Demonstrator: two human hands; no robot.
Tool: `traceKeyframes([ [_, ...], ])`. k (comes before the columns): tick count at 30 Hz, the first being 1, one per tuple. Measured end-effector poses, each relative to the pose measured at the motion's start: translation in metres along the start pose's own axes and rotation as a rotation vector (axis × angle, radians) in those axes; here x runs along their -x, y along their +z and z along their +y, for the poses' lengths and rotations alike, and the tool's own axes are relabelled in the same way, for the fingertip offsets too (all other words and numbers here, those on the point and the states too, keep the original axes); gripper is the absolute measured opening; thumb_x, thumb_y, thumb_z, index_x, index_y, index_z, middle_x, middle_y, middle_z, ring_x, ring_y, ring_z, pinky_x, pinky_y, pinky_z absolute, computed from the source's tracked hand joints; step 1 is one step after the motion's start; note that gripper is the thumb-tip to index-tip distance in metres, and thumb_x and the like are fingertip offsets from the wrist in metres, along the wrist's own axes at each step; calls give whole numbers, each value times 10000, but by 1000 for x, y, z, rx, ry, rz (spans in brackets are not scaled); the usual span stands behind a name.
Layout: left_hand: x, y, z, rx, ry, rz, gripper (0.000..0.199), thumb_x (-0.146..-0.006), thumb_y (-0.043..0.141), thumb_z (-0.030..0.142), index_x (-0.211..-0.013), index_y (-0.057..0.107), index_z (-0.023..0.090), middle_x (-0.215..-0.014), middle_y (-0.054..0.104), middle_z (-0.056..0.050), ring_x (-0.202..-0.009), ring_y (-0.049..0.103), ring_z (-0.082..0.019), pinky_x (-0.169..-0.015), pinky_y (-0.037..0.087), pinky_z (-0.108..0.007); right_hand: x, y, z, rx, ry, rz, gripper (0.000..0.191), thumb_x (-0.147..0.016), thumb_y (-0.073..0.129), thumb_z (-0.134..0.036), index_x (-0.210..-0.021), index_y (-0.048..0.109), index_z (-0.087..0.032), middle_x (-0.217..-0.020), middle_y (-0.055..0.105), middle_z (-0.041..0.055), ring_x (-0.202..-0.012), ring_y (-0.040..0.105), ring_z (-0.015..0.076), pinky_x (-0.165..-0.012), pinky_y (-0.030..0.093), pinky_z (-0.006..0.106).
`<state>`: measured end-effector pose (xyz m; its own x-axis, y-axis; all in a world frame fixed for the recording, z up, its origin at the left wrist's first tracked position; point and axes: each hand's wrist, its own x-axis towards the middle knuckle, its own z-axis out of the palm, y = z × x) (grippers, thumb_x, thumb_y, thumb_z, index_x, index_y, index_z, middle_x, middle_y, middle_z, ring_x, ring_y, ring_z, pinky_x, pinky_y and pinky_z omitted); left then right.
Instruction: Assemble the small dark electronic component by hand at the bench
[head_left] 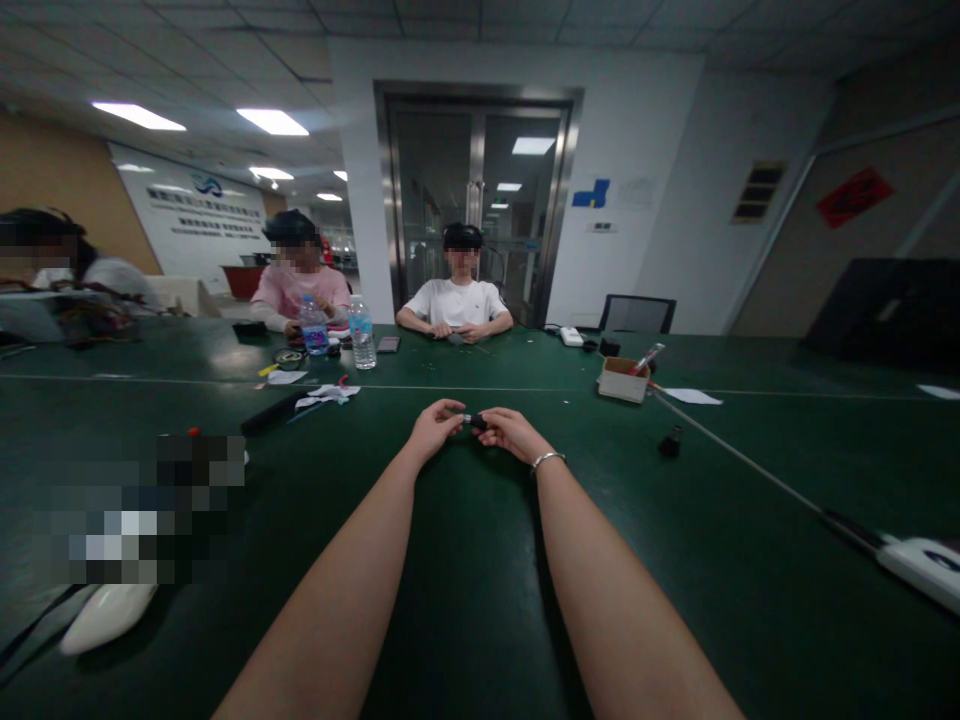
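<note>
Above the green table (480, 560), both of my hands meet at a small black object with a silvery end (475, 421); it is too small to name its kind. My left hand (435, 430) is closed in a pinch at the silvery end. From the other side, the fingers of my right hand (516, 434) are closed round the black part. A bracelet (548, 460) circles my right wrist. The fingertips partly hide the object.
To the right are a small dark item (670, 441), an open cardboard box (622, 384) and a white power strip (921, 566) with its cable. Water bottles (363, 338) stand at the far left. Across the table sits a person in white (454, 305); others sit leftward.
</note>
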<state>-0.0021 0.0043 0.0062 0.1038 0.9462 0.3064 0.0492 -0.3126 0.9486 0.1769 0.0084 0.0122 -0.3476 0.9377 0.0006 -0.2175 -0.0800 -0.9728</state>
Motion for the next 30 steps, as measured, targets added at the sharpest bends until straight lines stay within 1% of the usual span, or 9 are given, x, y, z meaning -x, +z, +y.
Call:
traceKeyframes([
  [3, -2, -1, -2, -11, -1, -4, 275, -665, 682, 293, -895, 644, 147, -616, 571, 7, -574, 543, -103, -579, 444, -232, 0, 0, 0, -1, 7, 2, 46, -841, 543, -119, -874, 564, -95, -634, 668, 91, -511, 631, 114, -500, 530, 191],
  [8, -7, -1, -10, -12, -30, 20, 262, -641, 712, 315, -815, 654, 128, -707, 638, -41, -611, 565, -112, -606, 454, -250, -1, -1, 0, 3, 4, -3, 54, -832, 566, -125, -870, 576, -88, -652, 672, 99, -511, 630, 115, -496, 534, 200],
  [14, -8, -1, -13, -41, -42, 29, 289, -668, 684, 379, -783, 634, 119, -599, 606, -12, -550, 543, -104, -543, 422, -230, -1, 0, 0, -5, 6, -4, 78, -816, 577, -94, -894, 580, -89, -666, 676, 96, -502, 625, 108, -488, 533, 194],
  [17, -7, 0, -13, -56, -41, 38, 281, -689, 661, 390, -743, 615, 119, -588, 597, -10, -543, 540, -102, -541, 425, -228, 0, 0, 0, -7, 4, -6, 87, -820, 556, -68, -902, 580, -86, -673, 677, 92, -505, 628, 105, -494, 537, 192],
  [19, -7, 1, -12, -49, -39, 40, 267, -699, 656, 375, -756, 608, 119, -630, 613, -24, -579, 565, -111, -561, 444, -233, 0, 0, 0, -6, 3, -7, 89, -819, 551, -59, -898, 583, -83, -661, 676, 90, -504, 628, 106, -498, 539, 191],
  [23, -5, 0, -10, -23, -13, 52, 289, -680, 684, 316, -891, 593, 141, -764, 643, -46, -676, 614, -139, -569, 462, -230, 0, 1, -1, 9, 8, -4, 68, -817, 568, -69, -881, 593, -74, -625, 667, 94, -487, 619, 103, -498, 535, 186],
  [25, -4, 0, -9, -38, 5, 43, 287, -687, 675, 314, -909, 586, 155, -764, 638, -39, -668, 615, -139, -544, 447, -219, -1, 1, 0, 15, 9, -3, 67, -818, 568, -69, -881, 592, -72, -634, 668, 100, -488, 618, 102, -496, 533, 185],
  [27, -4, 0, -8, -59, 14, 35, 252, -703, 652, 332, -878, 594, 159, -729, 631, -28, -645, 609, -135, -536, 437, -217, -2, 0, 1, 16, 9, -1, 67, -814, 578, -74, -880, 593, -72, -642, 668, 101, -491, 618, 105, -491, 534, 191],
  [30, -4, -1, -8, -70, 8, 31, 233, -704, 643, 354, -824, 620, 155, -703, 637, -31, -643, 605, -137, -572, 446, -236, -3, -1, 2, 11, 6, 1, 64, -811, 590, -87, -874, 595, -79, -657, 670, 98, -500, 623, 111, -484, 534, 199],
])
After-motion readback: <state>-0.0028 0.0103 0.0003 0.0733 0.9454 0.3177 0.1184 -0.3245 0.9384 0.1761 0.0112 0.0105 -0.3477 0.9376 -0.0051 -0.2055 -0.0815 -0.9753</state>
